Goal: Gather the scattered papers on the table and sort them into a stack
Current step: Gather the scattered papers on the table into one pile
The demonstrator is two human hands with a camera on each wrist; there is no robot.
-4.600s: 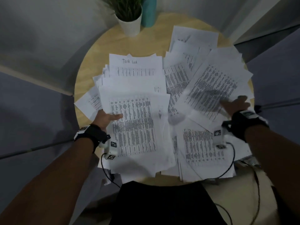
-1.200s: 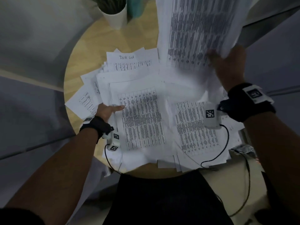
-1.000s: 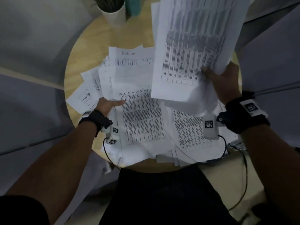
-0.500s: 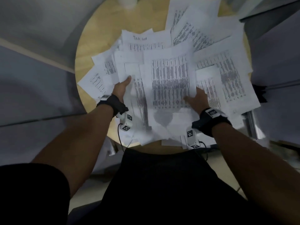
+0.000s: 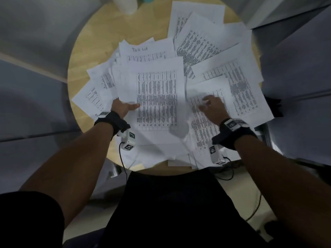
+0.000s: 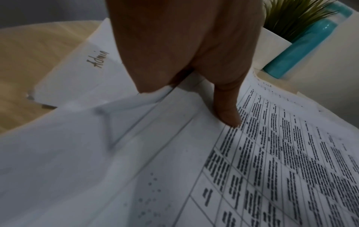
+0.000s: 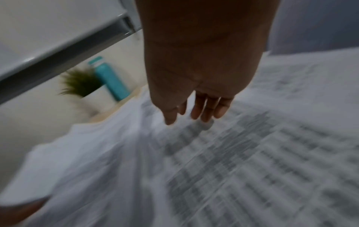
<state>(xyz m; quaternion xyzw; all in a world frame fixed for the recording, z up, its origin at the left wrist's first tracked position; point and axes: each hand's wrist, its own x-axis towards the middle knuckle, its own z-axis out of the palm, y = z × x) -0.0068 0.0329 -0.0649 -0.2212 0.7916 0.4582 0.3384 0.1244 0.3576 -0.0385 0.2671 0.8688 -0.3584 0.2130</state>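
Note:
White printed papers lie scattered over the round wooden table (image 5: 100, 42). A pile with a table-printed sheet (image 5: 157, 97) on top sits in the middle. My left hand (image 5: 123, 108) grips its left edge, thumb (image 6: 227, 110) on top of the printed sheet (image 6: 252, 169), with the other fingers hidden under the sheets. My right hand (image 5: 211, 104) is over the loose papers (image 5: 238, 90) to the right, its fingers (image 7: 202, 110) straight and holding nothing, their tips at the blurred sheet (image 7: 252, 153). A sheet headed "Task List" (image 5: 143, 51) pokes out behind the pile.
A white plant pot (image 5: 125, 4) and a teal bottle (image 6: 299, 46) stand at the table's far edge. Bare wood shows at the far left. Papers overhang the near and right edges. Cables hang from both wrist cameras.
My right hand brought the raised bundle down onto the middle pile, let it go and moved right onto the loose papers. My left hand has kept hold of the pile's left edge.

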